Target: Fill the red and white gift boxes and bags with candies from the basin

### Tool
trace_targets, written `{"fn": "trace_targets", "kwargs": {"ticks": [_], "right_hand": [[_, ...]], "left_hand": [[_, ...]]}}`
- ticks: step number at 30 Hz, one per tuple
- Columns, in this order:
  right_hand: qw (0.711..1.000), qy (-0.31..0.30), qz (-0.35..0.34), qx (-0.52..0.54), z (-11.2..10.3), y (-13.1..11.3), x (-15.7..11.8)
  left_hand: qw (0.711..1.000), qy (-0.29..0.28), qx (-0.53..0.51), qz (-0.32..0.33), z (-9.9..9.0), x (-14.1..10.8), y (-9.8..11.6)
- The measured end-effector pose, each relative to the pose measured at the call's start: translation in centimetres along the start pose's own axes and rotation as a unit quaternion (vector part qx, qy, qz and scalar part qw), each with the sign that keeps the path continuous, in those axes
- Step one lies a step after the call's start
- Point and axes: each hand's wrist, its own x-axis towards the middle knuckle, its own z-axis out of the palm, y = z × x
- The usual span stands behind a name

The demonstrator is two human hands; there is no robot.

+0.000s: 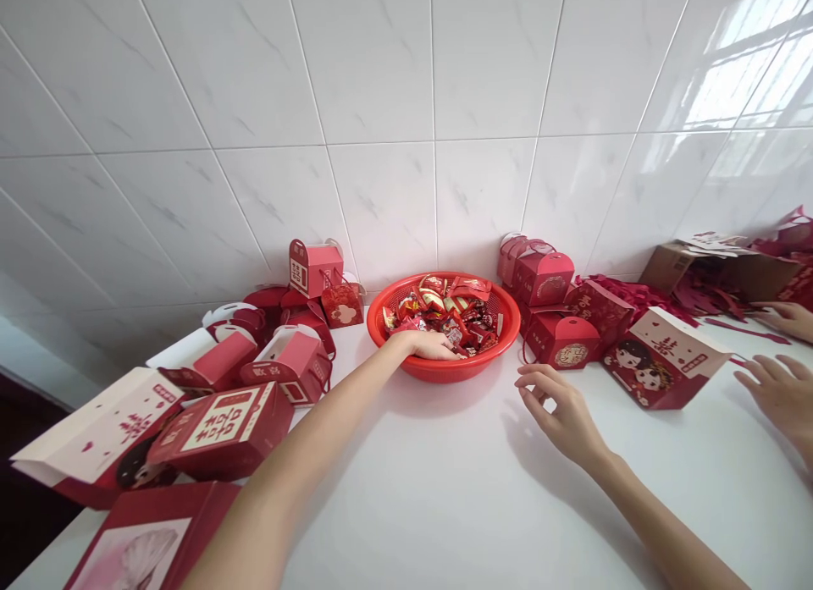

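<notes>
My left hand [433, 345] reaches over the near rim of a red plastic basket [445, 370] and rests among wrapped candies [452, 326]. Its fingertips are partly hidden by the candies, so whether it grips any cannot be told. Hovering over the white table to the right of the basket, my right hand [562, 416] has loosely curved fingers, apart from the thumb, with nothing between them. Nearest to it are small red gift boxes [562, 340] with rounded tops and a taller red and white box [660, 359] printed with cartoon figures.
Several red gift boxes [222, 425] crowd the left side, some with open tops. A co-worker's hands [778, 395] are at the far right, one near the cartoon box. Behind them a cardboard box [666, 268] spills red paper strips. A tiled wall [381, 192] closes off the back.
</notes>
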Motion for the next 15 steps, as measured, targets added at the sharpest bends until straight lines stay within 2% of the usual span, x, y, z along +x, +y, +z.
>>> {"fn": "trace_targets", "kwargs": {"ticks": [2, 7, 11, 15], "right_hand": [[1.0, -0.003, 0.005, 0.002, 0.1, 0.0, 0.0], [1.0, -0.012, 0.011, 0.005, 0.1, 0.0, 0.2], [1.0, -0.015, 0.016, 0.009, 0.1, -0.1, 0.1], [1.0, -0.018, 0.019, 0.015, 0.0, -0.2, 0.1]], "left_hand": [[1.0, 0.007, -0.015, 0.013, 0.1, -0.1, 0.1], [0.991, 0.024, -0.083, 0.101, 0.2, -0.5, 0.0], [0.983, 0.045, -0.145, 0.098, 0.0, -0.8, 0.2], [0.971, 0.037, -0.205, 0.113, -0.3, -1.7, 0.5]]}}
